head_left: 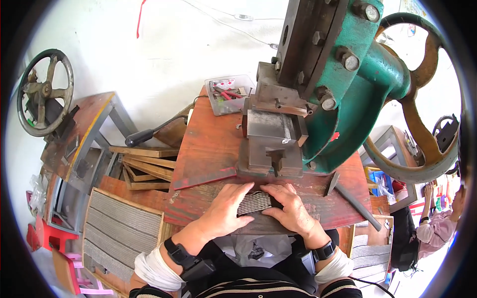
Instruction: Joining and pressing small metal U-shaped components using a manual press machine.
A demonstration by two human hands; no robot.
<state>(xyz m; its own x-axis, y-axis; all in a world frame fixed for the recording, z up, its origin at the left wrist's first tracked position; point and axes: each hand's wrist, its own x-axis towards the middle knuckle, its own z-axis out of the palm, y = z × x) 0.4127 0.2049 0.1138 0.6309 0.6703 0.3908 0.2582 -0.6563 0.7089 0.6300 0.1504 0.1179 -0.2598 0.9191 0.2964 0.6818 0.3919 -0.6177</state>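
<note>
My left hand (226, 211) and my right hand (288, 208) rest side by side on a small bundle of thin grey metal strips (254, 202) lying at the near edge of a worn red workbench (208, 149). Both hands press on the bundle's ends, fingers curled over it. Just beyond the bundle stands the grey die block (271, 144) of a green hand press (348, 84). Each wrist carries a black band and a white sleeve cuff.
A clear plastic box of small parts (228, 94) sits at the bench's back. A black-handled lever (149, 134) juts left. A hammer (350, 196) lies on the right. Trays of grey strips (119, 231) sit lower left. Another person (439, 223) sits far right.
</note>
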